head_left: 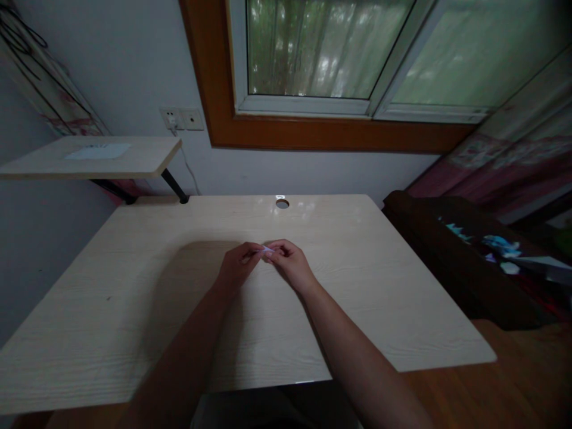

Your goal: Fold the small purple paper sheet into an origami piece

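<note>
Both hands meet over the middle of a pale wood-grain table. Between their fingertips is a small, thin, whitish-lilac piece, perhaps folded paper; its kind is too small to make out. My left hand pinches its left end with thumb and forefinger. From the other side, my right hand has its fingers curled in and pressed on the right end. Most of the piece is covered by the fingers. A broad shadow falls on the table to the left of the hands.
A raised shelf on black legs stands at the back left, with a white sheet on it. Near the table's back edge is a round cable hole. Dark furniture with several small blue and white items stands to the right.
</note>
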Motion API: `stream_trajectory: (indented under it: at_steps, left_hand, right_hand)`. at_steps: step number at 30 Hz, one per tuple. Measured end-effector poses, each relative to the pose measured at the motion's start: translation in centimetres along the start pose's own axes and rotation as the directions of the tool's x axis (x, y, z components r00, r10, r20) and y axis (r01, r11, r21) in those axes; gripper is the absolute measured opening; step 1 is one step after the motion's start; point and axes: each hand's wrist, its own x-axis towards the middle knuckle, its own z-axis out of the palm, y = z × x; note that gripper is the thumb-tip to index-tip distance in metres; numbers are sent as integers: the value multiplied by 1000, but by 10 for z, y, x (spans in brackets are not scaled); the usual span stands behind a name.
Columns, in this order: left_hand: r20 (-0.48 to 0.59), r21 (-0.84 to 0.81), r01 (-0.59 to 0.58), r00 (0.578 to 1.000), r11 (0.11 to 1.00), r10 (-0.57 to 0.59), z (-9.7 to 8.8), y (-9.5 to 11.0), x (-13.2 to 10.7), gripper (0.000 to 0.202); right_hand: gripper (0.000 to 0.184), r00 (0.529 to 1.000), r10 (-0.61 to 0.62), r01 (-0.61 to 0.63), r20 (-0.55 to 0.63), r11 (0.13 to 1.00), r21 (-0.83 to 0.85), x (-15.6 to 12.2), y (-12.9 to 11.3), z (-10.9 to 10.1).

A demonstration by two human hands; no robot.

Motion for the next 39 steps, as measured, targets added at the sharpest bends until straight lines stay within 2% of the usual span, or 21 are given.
stream_trajectory:
  at_steps: [8,16,29,39]
  left_hand:
    - [-50,-6,48,998,999,-49,1,-6,3,17]
    - [-65,-167,137,987,976,-150,0,-13,5,21]
    - [-66,-60,65,995,996,-69,1,-2,2,19]
    - [-27,-58,37,999,998,-39,-1,0,1,16]
  right_hand:
    - [31,999,-24,24,24,999,-23,0,3,-1]
    - [30,997,-65,67,30,995,-67,-2,4,-1]
    - [28,999,-51,51,7,998,-27,-3,1,1]
    - [27,998,-51,50,-20,998,-26,-3,1,3]
